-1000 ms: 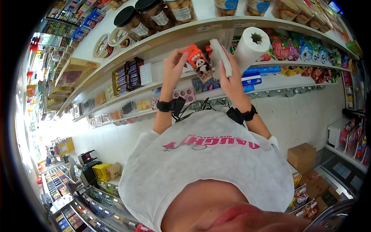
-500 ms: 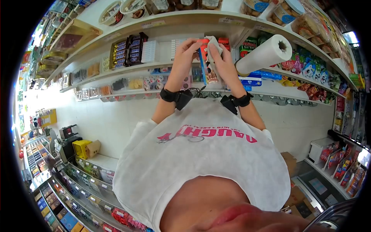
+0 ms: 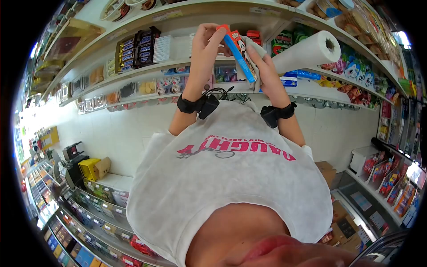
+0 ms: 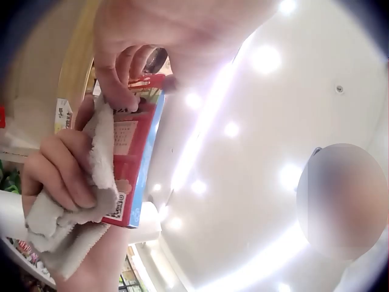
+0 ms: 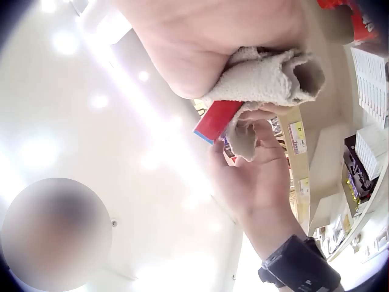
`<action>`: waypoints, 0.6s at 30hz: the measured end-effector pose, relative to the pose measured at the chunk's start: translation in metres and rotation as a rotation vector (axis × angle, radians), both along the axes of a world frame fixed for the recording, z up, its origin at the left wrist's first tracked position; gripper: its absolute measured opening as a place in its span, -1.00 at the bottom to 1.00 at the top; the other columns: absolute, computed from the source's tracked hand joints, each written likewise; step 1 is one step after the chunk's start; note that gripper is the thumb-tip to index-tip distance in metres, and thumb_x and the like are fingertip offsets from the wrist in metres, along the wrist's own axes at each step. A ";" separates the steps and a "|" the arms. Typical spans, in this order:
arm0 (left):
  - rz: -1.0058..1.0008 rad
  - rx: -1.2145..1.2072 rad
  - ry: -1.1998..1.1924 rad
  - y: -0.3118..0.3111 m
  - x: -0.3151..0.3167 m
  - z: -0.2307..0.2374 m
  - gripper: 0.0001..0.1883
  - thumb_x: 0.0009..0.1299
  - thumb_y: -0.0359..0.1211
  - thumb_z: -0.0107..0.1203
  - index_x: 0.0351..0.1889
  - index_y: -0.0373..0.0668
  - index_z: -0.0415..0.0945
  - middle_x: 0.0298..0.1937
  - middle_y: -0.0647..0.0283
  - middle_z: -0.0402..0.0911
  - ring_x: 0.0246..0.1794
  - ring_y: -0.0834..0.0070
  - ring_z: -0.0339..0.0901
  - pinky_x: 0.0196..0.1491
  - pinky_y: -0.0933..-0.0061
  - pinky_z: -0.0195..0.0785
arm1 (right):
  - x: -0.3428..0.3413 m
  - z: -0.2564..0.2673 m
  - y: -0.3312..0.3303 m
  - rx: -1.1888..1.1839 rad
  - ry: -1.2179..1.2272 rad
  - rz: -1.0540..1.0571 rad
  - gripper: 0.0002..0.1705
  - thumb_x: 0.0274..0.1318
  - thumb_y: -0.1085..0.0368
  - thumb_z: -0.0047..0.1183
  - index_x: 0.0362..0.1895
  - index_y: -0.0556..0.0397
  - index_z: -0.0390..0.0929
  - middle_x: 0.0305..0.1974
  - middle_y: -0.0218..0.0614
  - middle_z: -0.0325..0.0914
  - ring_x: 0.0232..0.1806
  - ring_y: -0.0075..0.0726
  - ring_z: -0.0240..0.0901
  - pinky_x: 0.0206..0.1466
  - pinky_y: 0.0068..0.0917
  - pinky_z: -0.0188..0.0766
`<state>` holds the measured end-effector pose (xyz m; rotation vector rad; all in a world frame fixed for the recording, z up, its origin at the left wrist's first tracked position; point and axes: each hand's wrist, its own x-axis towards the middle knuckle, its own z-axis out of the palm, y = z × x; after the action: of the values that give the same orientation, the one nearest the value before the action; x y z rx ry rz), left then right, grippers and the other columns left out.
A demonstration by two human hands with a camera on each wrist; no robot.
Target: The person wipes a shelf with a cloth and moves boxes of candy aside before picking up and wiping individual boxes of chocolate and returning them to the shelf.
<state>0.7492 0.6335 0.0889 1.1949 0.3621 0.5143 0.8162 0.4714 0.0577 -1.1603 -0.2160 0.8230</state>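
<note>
The left hand (image 3: 207, 46) pinches the top end of a thin red box with a blue side (image 3: 240, 58), held tilted above the shelf. Against the box's other face the right hand (image 3: 267, 73) grips a pale cloth (image 3: 259, 50). In the left wrist view the box (image 4: 130, 164) shows a red back with a label, and the cloth (image 4: 104, 143) lies over its edge under the right hand's fingers (image 4: 61, 167). The right wrist view shows the cloth (image 5: 258, 82) bunched in the right hand, beside the box's red end (image 5: 217, 120) and the left hand (image 5: 258, 182).
A large white roll (image 3: 307, 51) leans out from the shelf right of the hands. Chocolate bar boxes (image 3: 135, 51) stand on the shelf at left, with small packed tubs (image 3: 147, 86) below. Colourful bags (image 3: 356, 75) hang or lie at right. The upper shelf edge (image 3: 213, 13) runs above the hands.
The box has turned from showing its panda front to showing its blue side, and now tilts. The cloth has come against the box, and the left hand has moved slightly up and left.
</note>
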 end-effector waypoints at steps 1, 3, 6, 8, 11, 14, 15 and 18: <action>-0.009 0.006 -0.003 -0.001 0.001 0.000 -0.75 0.58 -0.29 0.11 0.00 -0.31 0.56 -0.13 0.23 0.66 -0.23 0.55 0.59 -0.34 0.53 0.40 | -0.001 0.005 -0.001 0.020 0.002 0.000 -0.41 0.47 -0.05 0.12 0.36 0.07 0.50 0.05 -0.43 0.65 -0.03 -0.63 0.59 -0.04 -0.61 0.51; -0.021 0.019 -0.007 -0.002 0.001 0.000 -0.68 0.59 -0.26 0.11 0.11 -0.34 0.51 -0.18 0.18 0.66 -0.36 0.53 0.60 -0.37 0.52 0.42 | -0.001 0.007 -0.004 -0.002 0.050 -0.014 -0.43 0.47 -0.05 0.11 0.35 0.04 0.51 0.02 -0.46 0.65 -0.04 -0.63 0.59 -0.05 -0.61 0.52; -0.123 0.078 0.016 0.003 -0.001 0.000 -0.65 0.60 -0.23 0.10 0.14 -0.34 0.51 -0.15 0.17 0.66 -0.36 0.53 0.60 -0.37 0.53 0.39 | 0.002 0.002 -0.008 0.000 0.092 0.001 -0.45 0.47 -0.06 0.11 0.32 0.02 0.53 -0.02 -0.48 0.65 -0.06 -0.63 0.59 -0.07 -0.60 0.53; -0.120 0.099 0.016 0.000 -0.001 0.003 -0.65 0.61 -0.23 0.10 0.15 -0.33 0.52 -0.17 0.18 0.67 -0.36 0.54 0.60 -0.37 0.54 0.37 | 0.002 -0.001 -0.010 0.002 0.101 -0.004 -0.45 0.46 -0.07 0.12 0.31 0.02 0.54 -0.03 -0.48 0.65 -0.07 -0.63 0.59 -0.08 -0.59 0.54; -0.128 0.121 0.053 -0.003 -0.001 0.008 -0.63 0.63 -0.20 0.06 0.17 -0.32 0.53 -0.15 0.21 0.67 -0.27 0.56 0.59 -0.33 0.54 0.34 | 0.002 0.001 -0.011 0.008 0.107 -0.036 -0.45 0.45 -0.08 0.12 0.28 0.03 0.55 -0.03 -0.48 0.66 -0.06 -0.64 0.60 -0.08 -0.58 0.54; -0.153 0.138 0.071 -0.006 0.001 0.009 -0.64 0.64 -0.19 0.03 0.14 -0.32 0.52 -0.16 0.22 0.66 -0.27 0.57 0.58 -0.32 0.54 0.32 | 0.000 0.000 -0.013 0.064 0.132 -0.053 -0.48 0.45 -0.06 0.11 0.25 0.03 0.58 -0.03 -0.47 0.66 -0.06 -0.64 0.60 -0.05 -0.59 0.53; -0.155 0.140 0.071 -0.007 0.001 0.008 -0.64 0.64 -0.19 0.03 0.13 -0.32 0.51 -0.17 0.22 0.66 -0.29 0.56 0.58 -0.33 0.55 0.31 | 0.002 -0.001 -0.015 0.087 0.141 -0.042 -0.49 0.45 -0.05 0.10 0.24 0.03 0.59 -0.02 -0.46 0.67 -0.06 -0.64 0.60 -0.04 -0.59 0.53; -0.162 0.146 0.051 -0.009 0.001 0.005 -0.67 0.65 -0.19 0.01 0.07 -0.31 0.48 -0.20 0.20 0.65 -0.33 0.55 0.58 -0.33 0.54 0.32 | 0.003 0.000 -0.017 0.122 0.127 -0.045 -0.52 0.45 -0.03 0.08 0.21 0.03 0.63 0.00 -0.44 0.68 -0.06 -0.64 0.61 -0.02 -0.60 0.52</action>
<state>0.7503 0.6244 0.0941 1.3677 0.2722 0.3748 0.8194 0.4541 0.0572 -0.9916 -0.1333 0.8292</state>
